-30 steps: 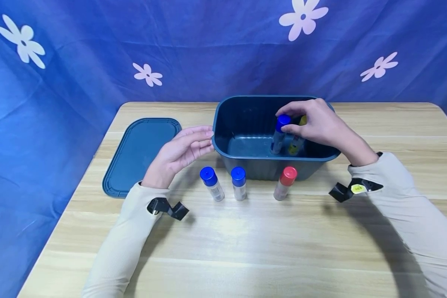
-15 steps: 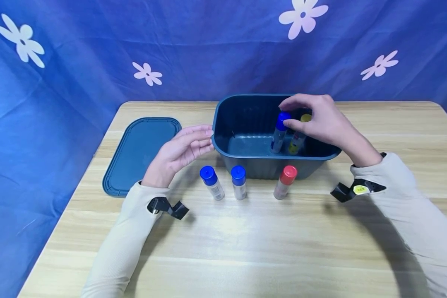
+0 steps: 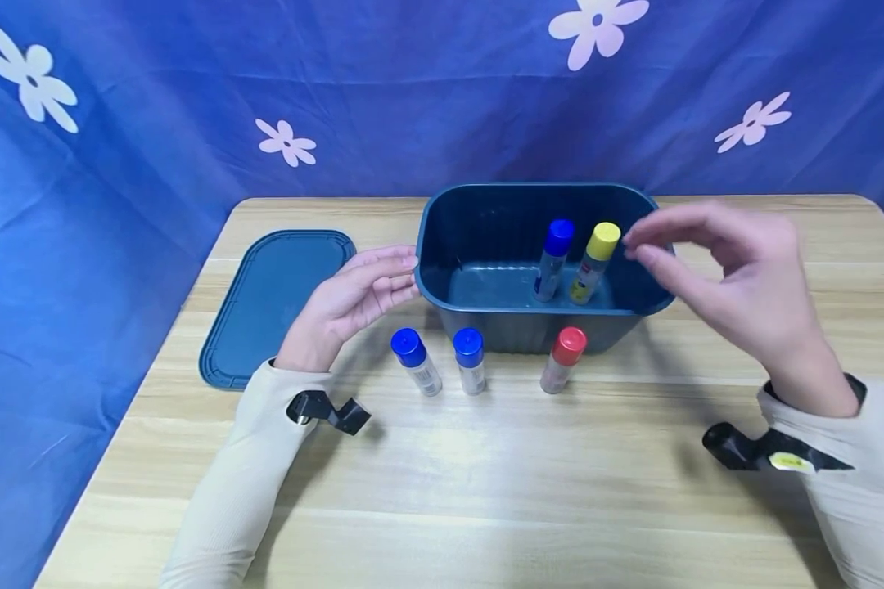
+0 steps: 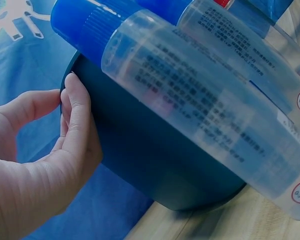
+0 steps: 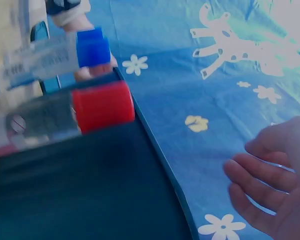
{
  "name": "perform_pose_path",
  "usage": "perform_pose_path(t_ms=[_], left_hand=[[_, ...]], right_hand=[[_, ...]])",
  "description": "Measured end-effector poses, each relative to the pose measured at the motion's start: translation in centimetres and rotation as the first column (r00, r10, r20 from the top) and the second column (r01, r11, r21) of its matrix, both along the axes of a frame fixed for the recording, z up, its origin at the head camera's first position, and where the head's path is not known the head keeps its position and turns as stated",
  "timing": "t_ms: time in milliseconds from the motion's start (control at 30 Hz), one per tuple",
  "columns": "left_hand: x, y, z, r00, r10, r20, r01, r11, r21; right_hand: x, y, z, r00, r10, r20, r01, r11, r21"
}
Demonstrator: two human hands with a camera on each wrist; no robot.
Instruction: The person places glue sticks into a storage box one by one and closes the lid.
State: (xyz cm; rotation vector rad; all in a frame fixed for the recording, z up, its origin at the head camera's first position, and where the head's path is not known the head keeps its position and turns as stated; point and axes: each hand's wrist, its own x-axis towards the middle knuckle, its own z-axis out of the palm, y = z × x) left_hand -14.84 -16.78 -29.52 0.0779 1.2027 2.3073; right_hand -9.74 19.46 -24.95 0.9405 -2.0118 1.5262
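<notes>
The right hand has let go of the blue bottle in the bin. A second ago its thumb and fingers are round that blue cap; now it is off to the right, fingertips by the bin's right end. Its fingers are loosely bent, the thumb well apart from them, and it holds nothing. It is slightly blurred in the head view.

With the hand away, the yellow bottle, partly covered a second ago, shows whole. It stands just to the right of the blue bottle in the bin, both with caps up, toward the bin's right half. That blue bottle is in about the same spot as in the earlier frames.

The left hand is unchanged: thumb and fingertips nearly together, pinching the rim at the bin's left end, as the left wrist view shows.

In front of the bin, the left blue bottle, the middle blue bottle and the red bottle stand on the table where they were. The lid also lies as before, left of the bin.
</notes>
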Motion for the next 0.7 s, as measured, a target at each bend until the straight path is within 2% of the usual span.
perform_pose_path(t_ms=[133,300,400,533,700], left_hand=[[0.0,0.0,0.1,1.0,-0.008,0.009,0.007,1.0,0.024],[0.1,0.0,0.1,1.0,-0.003,0.01,0.003,1.0,0.017],[0.2,0.0,0.2,1.0,-0.009,0.007,0.009,1.0,0.012],[0.2,0.1,0.2,1.0,-0.012,0.01,0.012,1.0,0.004],[0.1,0.0,0.2,1.0,0.005,-0.002,-0.005,1.0,-0.026]], right_hand=[[1.3,0.0,-0.8,1.0,-0.013,-0.025,0.016,0.988,0.151],[1.9,-0.2,-1.7,1.0,-0.015,-0.02,0.02,0.958,0.285],[2.1,-0.3,-1.9,1.0,-0.012,-0.021,0.018,0.944,0.33],[2.7,-0.2,-1.8,0.998,-0.009,-0.063,0.031,0.931,0.364],[3.4,-0.2,-1.4,0.996,-0.001,-0.086,0.036,0.913,0.406]])
